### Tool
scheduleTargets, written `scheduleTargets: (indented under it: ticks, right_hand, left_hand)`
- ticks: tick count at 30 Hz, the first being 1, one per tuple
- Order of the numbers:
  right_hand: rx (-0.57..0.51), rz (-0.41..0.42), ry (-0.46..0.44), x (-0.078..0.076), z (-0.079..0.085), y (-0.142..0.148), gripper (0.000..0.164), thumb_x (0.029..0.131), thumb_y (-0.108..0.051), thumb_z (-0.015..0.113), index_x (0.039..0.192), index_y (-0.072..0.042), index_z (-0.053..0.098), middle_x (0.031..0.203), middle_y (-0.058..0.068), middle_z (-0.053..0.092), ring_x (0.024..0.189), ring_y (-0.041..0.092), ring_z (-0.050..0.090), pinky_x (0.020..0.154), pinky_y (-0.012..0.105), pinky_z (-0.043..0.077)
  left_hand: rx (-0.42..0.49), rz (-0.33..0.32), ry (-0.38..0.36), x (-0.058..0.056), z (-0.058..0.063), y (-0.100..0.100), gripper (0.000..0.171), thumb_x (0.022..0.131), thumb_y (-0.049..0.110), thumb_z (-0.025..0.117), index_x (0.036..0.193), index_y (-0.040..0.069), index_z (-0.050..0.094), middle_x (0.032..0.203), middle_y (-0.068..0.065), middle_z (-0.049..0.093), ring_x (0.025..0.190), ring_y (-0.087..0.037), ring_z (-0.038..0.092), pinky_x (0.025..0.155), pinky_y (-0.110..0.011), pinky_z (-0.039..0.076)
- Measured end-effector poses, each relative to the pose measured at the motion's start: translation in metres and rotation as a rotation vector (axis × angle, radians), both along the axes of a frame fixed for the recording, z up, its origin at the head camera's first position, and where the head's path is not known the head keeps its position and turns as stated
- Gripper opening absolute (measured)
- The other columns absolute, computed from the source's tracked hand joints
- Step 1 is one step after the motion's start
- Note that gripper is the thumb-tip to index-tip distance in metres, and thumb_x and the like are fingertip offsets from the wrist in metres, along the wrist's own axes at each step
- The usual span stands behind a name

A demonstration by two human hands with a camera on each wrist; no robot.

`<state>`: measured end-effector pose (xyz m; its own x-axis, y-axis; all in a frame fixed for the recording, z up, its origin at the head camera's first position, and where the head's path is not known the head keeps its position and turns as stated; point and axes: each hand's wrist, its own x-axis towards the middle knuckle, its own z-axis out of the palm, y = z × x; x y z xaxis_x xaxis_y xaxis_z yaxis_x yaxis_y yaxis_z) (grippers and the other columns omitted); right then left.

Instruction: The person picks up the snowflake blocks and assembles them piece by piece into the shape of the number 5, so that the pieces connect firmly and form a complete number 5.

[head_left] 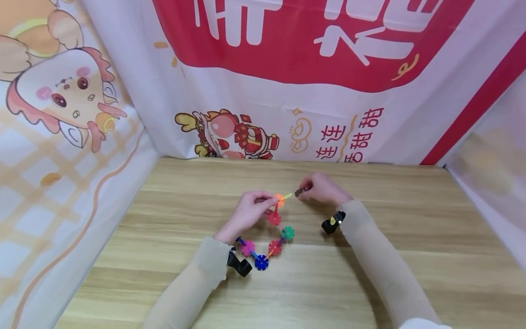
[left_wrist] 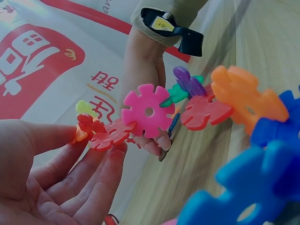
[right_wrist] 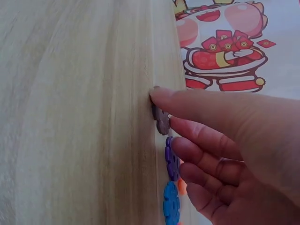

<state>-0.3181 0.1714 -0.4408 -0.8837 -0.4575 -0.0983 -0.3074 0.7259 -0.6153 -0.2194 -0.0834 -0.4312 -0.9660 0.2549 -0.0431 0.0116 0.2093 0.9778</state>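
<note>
A chain of notched plastic snowflake discs curves from my left hand (head_left: 251, 211), with a dark blue disc (head_left: 261, 262) at its near bend. My left thumb and fingers pinch the chain's upper end at an orange disc (head_left: 280, 199); a yellow-green disc (left_wrist: 86, 108) sticks out past it. Red discs (left_wrist: 112, 135) and a pink disc (left_wrist: 149, 111) follow along the chain. Thumb and forefinger of my right hand (head_left: 323, 189) pinch a brown snowflake disc (right_wrist: 161, 121), just right of the yellow-green one. Purple (right_wrist: 172, 159) and blue (right_wrist: 171, 204) discs show beside the right fingers.
The wood-grain table (head_left: 394, 274) lies under both hands. A printed white-and-red cloth (head_left: 246, 87) hangs along its back edge, and another cloth (head_left: 53, 183) borders the left. Black wrist cameras (head_left: 239, 264) are strapped to both wrists.
</note>
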Motion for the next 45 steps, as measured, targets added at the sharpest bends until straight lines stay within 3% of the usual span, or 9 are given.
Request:
scheduleTargets:
  ticks: [5, 10, 13, 17, 23, 30, 45]
  right_hand:
    - [-0.071, 0.008, -0.04, 0.001, 0.0, 0.002, 0.022, 0.087, -0.016, 0.083, 0.1, -0.007, 0.069, 0.092, 0.004, 0.068, 0.083, 0.022, 0.062, 0.076, 0.036, 0.053]
    - [-0.255, -0.053, -0.078, 0.01, -0.001, 0.004, 0.023, 0.093, -0.016, 0.077, 0.113, -0.006, 0.07, 0.098, 0.004, 0.072, 0.088, 0.022, 0.067, 0.077, 0.035, 0.056]
    - [-0.377, -0.123, -0.094, 0.019, 0.005, 0.005, 0.025, 0.092, -0.018, 0.078, 0.115, -0.008, 0.072, 0.1, 0.005, 0.074, 0.092, 0.027, 0.07, 0.083, 0.039, 0.058]
    - [-0.53, -0.155, -0.151, 0.033, 0.016, 0.002, 0.023, 0.093, -0.012, 0.076, 0.115, -0.005, 0.072, 0.102, 0.01, 0.075, 0.097, 0.034, 0.071, 0.09, 0.05, 0.056]
    - [-0.688, -0.171, -0.185, 0.048, 0.021, -0.006, 0.024, 0.095, -0.005, 0.073, 0.117, 0.003, 0.07, 0.107, 0.016, 0.074, 0.092, 0.027, 0.072, 0.092, 0.053, 0.055]
    - [-0.784, -0.182, -0.179, 0.055, 0.02, -0.009, 0.025, 0.093, -0.002, 0.073, 0.116, 0.007, 0.067, 0.105, 0.019, 0.072, 0.083, 0.021, 0.072, 0.082, 0.037, 0.06]
    - [-0.796, -0.157, -0.163, 0.061, 0.02, -0.008, 0.022, 0.093, -0.002, 0.073, 0.114, 0.005, 0.068, 0.106, 0.018, 0.073, 0.086, 0.025, 0.072, 0.08, 0.038, 0.061]
  left_hand:
    - [0.016, -0.013, 0.007, -0.001, 0.0, 0.0, 0.025, 0.101, 0.023, 0.067, 0.115, 0.004, 0.072, 0.102, -0.009, 0.072, 0.088, -0.024, 0.071, 0.083, -0.038, 0.06]
    - [0.013, 0.007, -0.006, 0.0, -0.002, -0.001, 0.025, 0.101, 0.023, 0.068, 0.115, 0.003, 0.072, 0.1, -0.008, 0.072, 0.087, -0.023, 0.071, 0.084, -0.041, 0.06]
    - [0.011, 0.008, -0.004, -0.001, -0.002, -0.001, 0.025, 0.101, 0.023, 0.067, 0.114, 0.003, 0.072, 0.1, -0.008, 0.072, 0.087, -0.022, 0.071, 0.083, -0.041, 0.06]
    - [0.021, 0.008, -0.014, -0.001, -0.003, 0.0, 0.023, 0.101, 0.022, 0.067, 0.114, 0.003, 0.072, 0.101, -0.008, 0.072, 0.087, -0.023, 0.071, 0.083, -0.041, 0.06]
    - [0.033, 0.015, -0.022, -0.001, -0.002, -0.001, 0.023, 0.1, 0.021, 0.068, 0.113, 0.003, 0.072, 0.101, -0.009, 0.072, 0.086, -0.024, 0.071, 0.082, -0.039, 0.06]
    - [0.041, 0.022, -0.044, -0.002, -0.001, -0.001, 0.022, 0.1, 0.022, 0.069, 0.113, 0.005, 0.073, 0.101, -0.008, 0.072, 0.087, -0.024, 0.071, 0.08, -0.036, 0.06]
    - [0.014, 0.014, -0.027, -0.002, -0.001, 0.002, 0.018, 0.101, 0.02, 0.066, 0.111, 0.006, 0.073, 0.099, -0.007, 0.072, 0.088, -0.023, 0.071, 0.08, -0.036, 0.06]
